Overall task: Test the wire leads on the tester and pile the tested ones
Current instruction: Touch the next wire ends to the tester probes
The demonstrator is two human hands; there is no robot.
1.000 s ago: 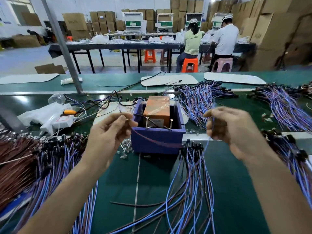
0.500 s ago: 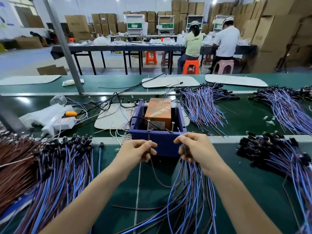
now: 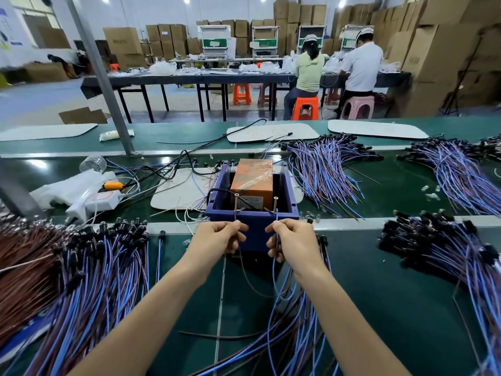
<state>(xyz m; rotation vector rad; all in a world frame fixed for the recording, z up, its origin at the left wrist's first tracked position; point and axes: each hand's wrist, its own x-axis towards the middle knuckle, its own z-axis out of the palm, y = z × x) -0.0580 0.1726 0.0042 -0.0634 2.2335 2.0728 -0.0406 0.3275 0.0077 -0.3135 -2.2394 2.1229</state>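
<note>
Two hands: left hand (image 3: 217, 240) and right hand (image 3: 294, 241) sit side by side at frame centre, against the near wall of the tester (image 3: 256, 222).
Left hand: thumb and forefinger pinch the brown end of the lead (image 3: 249, 278), held up under the left screw (image 3: 236, 202).
Right hand: pinches the blue end likewise, under the right screw (image 3: 276, 204); other fingers curled.
Lead: its slack loop hangs between the wrists, above the table (image 3: 366, 321).
Tester: blue box at centre frame with an orange unit (image 3: 253, 180) inside; both screws stand at its near rim.
Reason for hold: judged, one end to each screw closes the test circuit; actual contact is too small to confirm.
Arms: both forearms rise from the bottom edge and converge, wrists level.
Piles: bundles (image 3: 95, 280) lie at lower left, lower centre, right and upper right; which holds tested leads cannot be told.
</note>
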